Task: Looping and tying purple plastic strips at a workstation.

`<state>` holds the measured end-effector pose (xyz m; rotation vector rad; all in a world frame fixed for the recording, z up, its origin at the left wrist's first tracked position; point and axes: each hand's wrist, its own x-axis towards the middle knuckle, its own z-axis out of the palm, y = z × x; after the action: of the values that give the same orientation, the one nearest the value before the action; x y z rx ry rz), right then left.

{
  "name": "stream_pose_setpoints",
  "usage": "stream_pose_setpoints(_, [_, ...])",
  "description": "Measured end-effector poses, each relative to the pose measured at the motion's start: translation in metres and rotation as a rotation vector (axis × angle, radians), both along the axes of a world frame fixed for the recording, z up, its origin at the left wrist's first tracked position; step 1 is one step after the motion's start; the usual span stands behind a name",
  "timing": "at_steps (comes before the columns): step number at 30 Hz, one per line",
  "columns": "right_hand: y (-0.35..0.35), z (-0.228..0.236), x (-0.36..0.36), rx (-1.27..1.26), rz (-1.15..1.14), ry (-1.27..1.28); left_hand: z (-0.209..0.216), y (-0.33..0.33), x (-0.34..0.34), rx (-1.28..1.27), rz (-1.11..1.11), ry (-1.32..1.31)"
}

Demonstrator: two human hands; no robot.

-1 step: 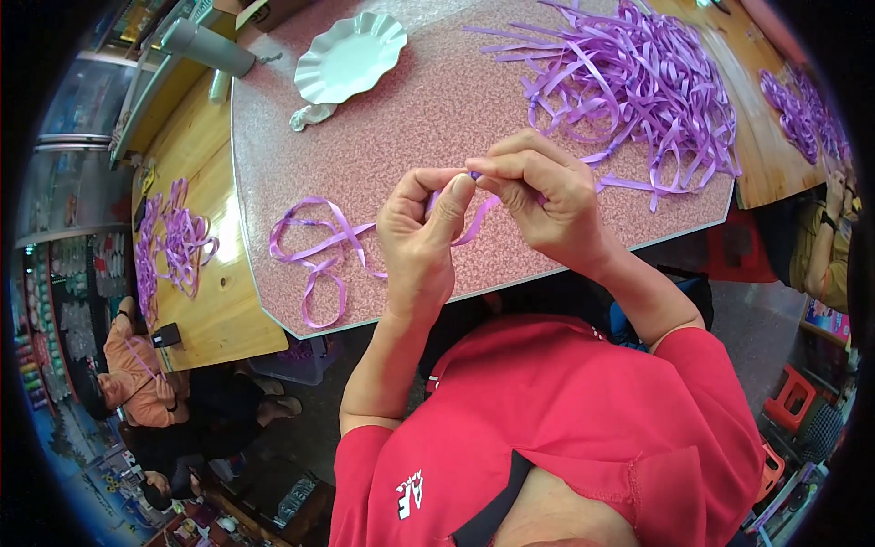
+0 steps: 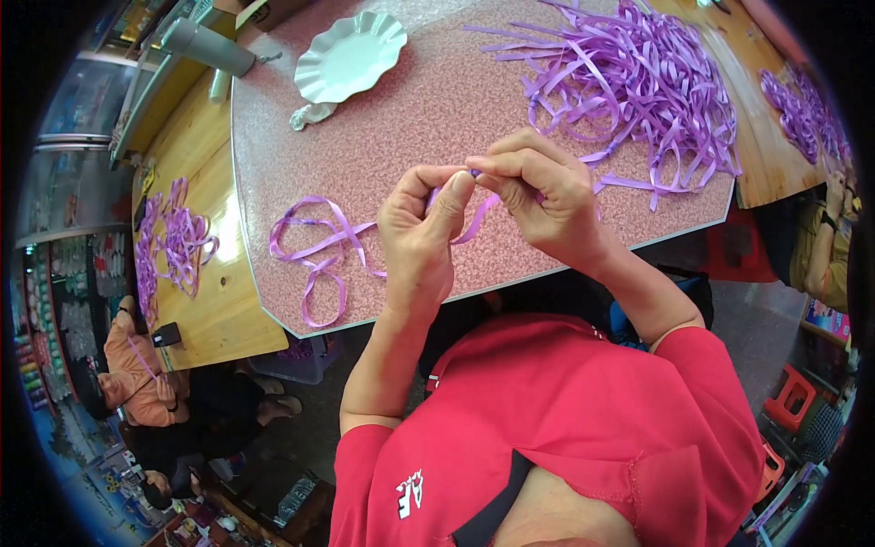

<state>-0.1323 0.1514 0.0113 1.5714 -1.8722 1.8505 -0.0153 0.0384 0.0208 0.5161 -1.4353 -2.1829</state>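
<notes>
My left hand (image 2: 419,232) and my right hand (image 2: 538,196) meet fingertip to fingertip above the near edge of a pink speckled table (image 2: 428,118). Both pinch one purple ribbon strip (image 2: 472,219), which trails down between them. To the left of my left hand, the ribbon lies in loose loops (image 2: 314,251) on the table. A big heap of cut purple ribbon strips (image 2: 638,82) lies beyond my right hand.
A white scalloped plate (image 2: 351,56) sits at the far left of the pink table, with a grey cylinder (image 2: 205,46) beyond it. More ribbons (image 2: 173,242) lie on the wooden table to the left, where a person in orange (image 2: 132,365) sits. Another person (image 2: 820,237) is at the right.
</notes>
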Motion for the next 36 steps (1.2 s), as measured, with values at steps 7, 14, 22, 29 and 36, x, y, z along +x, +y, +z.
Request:
stream_pose_setpoints(7, [0.0, -0.007, -0.005, 0.028, -0.008, 0.008, -0.007, -0.007, -0.003, 0.026, -0.138, -0.019])
stream_pose_setpoints(14, [0.005, -0.002, 0.0, 0.09, 0.099, -0.269, -0.011, -0.002, -0.004, -0.282, -0.081, -0.049])
stream_pose_setpoints(22, [0.002, -0.007, 0.0, 0.019, 0.148, -0.283, -0.022, -0.004, -0.006, -0.416, -0.065, 0.016])
stream_pose_setpoints(29, [0.006, 0.002, 0.013, 0.032, 0.179, -0.538, -0.022, 0.007, -0.011, -0.365, 0.044, 0.06])
stream_pose_setpoints(36, [0.006, 0.002, 0.012, 0.075, 0.021, -0.357, -0.027, 0.001, -0.017, -0.848, 0.175, 0.029])
